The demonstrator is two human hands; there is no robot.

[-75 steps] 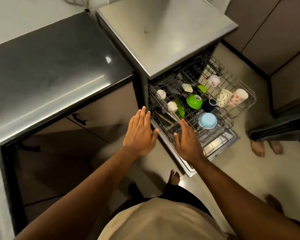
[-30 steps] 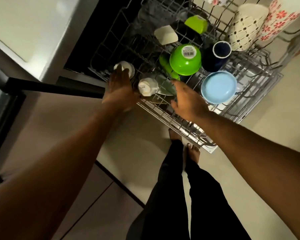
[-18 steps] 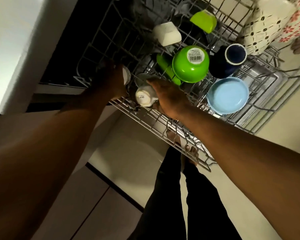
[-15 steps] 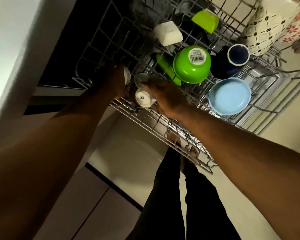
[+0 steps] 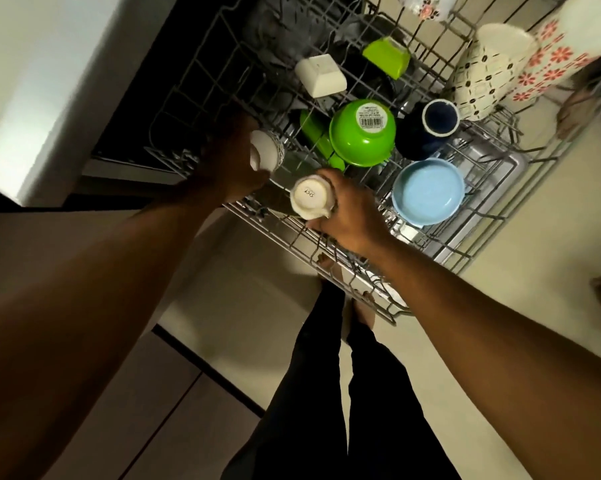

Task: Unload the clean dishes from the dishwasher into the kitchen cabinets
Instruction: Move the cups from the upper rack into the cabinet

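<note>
Gripping a white cup (image 5: 308, 198) base-up, the right hand (image 5: 352, 216) wraps its side at the rack's (image 5: 493, 209) near edge; the left hand (image 5: 229, 168) closes on a second cup (image 5: 266, 150) just left. Best lift both straight up, clear of the tines and the green bowl (image 5: 361, 133) beyond.

Both hands have closed on small white cups (image 5: 308, 198) and lifted them slightly.

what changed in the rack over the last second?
Both hands closed on small white cups: left hand on the patterned cup, right hand on the cup with the stamped base, now tilted. Green bowl, blue bowl and navy cup stayed put.
</note>
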